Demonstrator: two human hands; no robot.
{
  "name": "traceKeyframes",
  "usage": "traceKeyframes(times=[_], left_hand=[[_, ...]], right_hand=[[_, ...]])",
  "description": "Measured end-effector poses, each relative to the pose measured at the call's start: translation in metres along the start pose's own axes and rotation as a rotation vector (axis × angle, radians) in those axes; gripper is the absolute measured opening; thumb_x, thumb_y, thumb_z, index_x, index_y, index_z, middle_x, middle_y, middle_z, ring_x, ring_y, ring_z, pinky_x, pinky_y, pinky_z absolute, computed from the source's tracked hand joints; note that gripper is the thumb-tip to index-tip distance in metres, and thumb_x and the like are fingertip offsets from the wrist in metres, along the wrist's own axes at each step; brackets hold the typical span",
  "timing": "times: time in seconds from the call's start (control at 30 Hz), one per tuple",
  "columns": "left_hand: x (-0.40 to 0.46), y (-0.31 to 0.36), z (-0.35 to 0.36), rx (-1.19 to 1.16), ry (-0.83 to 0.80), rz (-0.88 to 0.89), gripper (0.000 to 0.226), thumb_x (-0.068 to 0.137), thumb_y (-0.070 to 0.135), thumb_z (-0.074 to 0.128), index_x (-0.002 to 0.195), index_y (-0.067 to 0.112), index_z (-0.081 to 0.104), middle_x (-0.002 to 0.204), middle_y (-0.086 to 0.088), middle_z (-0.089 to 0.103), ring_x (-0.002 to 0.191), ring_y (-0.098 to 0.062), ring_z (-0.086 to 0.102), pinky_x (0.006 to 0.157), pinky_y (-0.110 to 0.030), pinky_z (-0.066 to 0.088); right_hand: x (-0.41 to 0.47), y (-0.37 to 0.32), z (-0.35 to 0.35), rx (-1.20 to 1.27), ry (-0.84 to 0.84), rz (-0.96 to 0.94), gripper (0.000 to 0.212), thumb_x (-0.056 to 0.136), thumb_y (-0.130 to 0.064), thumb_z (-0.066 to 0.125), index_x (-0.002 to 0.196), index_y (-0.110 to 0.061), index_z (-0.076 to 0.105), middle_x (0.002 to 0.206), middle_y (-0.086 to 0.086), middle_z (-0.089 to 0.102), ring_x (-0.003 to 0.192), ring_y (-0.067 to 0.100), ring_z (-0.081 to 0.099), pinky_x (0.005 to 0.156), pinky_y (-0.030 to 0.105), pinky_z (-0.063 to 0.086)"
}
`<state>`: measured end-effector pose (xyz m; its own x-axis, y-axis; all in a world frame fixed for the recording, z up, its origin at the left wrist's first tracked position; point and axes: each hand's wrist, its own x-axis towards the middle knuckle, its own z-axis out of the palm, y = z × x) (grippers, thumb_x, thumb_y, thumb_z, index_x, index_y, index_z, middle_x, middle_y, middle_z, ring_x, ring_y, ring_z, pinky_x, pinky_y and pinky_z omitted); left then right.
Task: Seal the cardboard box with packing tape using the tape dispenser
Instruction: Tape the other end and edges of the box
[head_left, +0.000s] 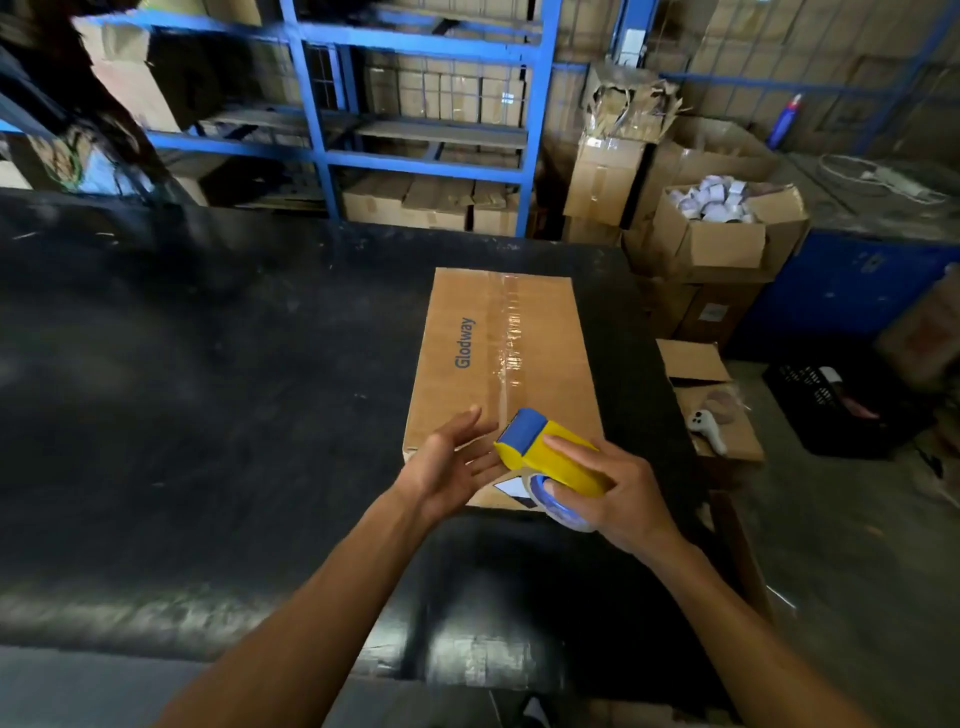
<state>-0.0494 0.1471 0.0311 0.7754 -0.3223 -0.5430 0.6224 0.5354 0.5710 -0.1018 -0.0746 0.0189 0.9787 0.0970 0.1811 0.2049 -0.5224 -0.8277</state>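
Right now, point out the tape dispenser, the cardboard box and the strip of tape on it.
tape dispenser (558, 460), head view, yellow body.
cardboard box (452, 395), head view, bare top left of the seam.
strip of tape (511, 332), head view, glossy middle along the seam.

Black work table (208, 364), surface scuffed, bears one closed cardboard box (457, 374) lying flat near its right edge.

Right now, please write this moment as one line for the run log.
right hand: grips tape dispenser | left hand: open beside it | Glodway cardboard box: closed, clear tape strip along top seam | black table
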Motion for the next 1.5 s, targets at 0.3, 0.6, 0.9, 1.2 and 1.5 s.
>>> traceKeyframes(times=[0.3, 0.6, 0.9, 1.2, 1.5], left_hand=[[-0.024, -0.008, -0.028, 0.169, -0.004, -0.091, 0.021, 0.100, 0.018, 0.054, 0.107, 0.006, 0.070, 0.109, -0.016, 0.073, 0.103, -0.032, 0.068, 0.101, -0.049, 0.051], [-0.033, -0.008, -0.014, 0.452, -0.091, 0.169, 0.029, 0.091, 0.021, 0.070, 0.120, 0.015, 0.072, 0.116, -0.010, 0.074, 0.107, -0.027, 0.070, 0.096, -0.042, 0.056], [-0.025, -0.004, -0.003, 0.646, -0.017, 0.314, 0.027, 0.084, 0.029, 0.080, 0.104, 0.011, 0.077, 0.104, -0.013, 0.076, 0.088, -0.024, 0.071, 0.070, -0.027, 0.060], [-0.016, -0.005, -0.010, 0.656, -0.028, 0.355, 0.018, 0.092, 0.010, 0.069, 0.104, -0.003, 0.074, 0.091, -0.016, 0.075, 0.077, -0.025, 0.071, 0.067, -0.028, 0.060], [-0.007, 0.004, -0.024, 0.958, 0.020, 0.508, 0.016, 0.098, 0.006, 0.058, 0.096, 0.004, 0.074, 0.090, -0.009, 0.077, 0.081, -0.021, 0.075, 0.074, -0.040, 0.063]], right_hand=[[-0.005, -0.022, 0.022, 0.288, -0.005, 0.072, 0.051, 0.079, -0.008, 0.082, 0.119, -0.038, 0.071, 0.114, -0.005, 0.073, 0.104, 0.018, 0.069, 0.085, 0.034, 0.057], [0.005, -0.041, 0.020, 0.553, 0.109, 0.293, 0.043, 0.081, -0.009, 0.077, 0.121, -0.025, 0.071, 0.108, 0.000, 0.077, 0.097, 0.013, 0.072, 0.076, 0.024, 0.054], [0.007, -0.048, 0.015, 0.561, 0.065, 0.316, 0.051, 0.073, -0.023, 0.077, 0.123, -0.020, 0.070, 0.109, 0.000, 0.076, 0.096, 0.011, 0.072, 0.072, 0.020, 0.054], [0.014, -0.046, 0.012, 0.528, 0.019, 0.351, 0.042, 0.082, -0.014, 0.075, 0.123, -0.023, 0.071, 0.109, -0.005, 0.076, 0.102, 0.012, 0.071, 0.082, 0.025, 0.054], [0.022, -0.048, 0.018, 0.543, 0.000, 0.364, 0.040, 0.081, -0.010, 0.076, 0.118, -0.023, 0.073, 0.108, -0.004, 0.077, 0.101, 0.013, 0.071, 0.084, 0.027, 0.055]])
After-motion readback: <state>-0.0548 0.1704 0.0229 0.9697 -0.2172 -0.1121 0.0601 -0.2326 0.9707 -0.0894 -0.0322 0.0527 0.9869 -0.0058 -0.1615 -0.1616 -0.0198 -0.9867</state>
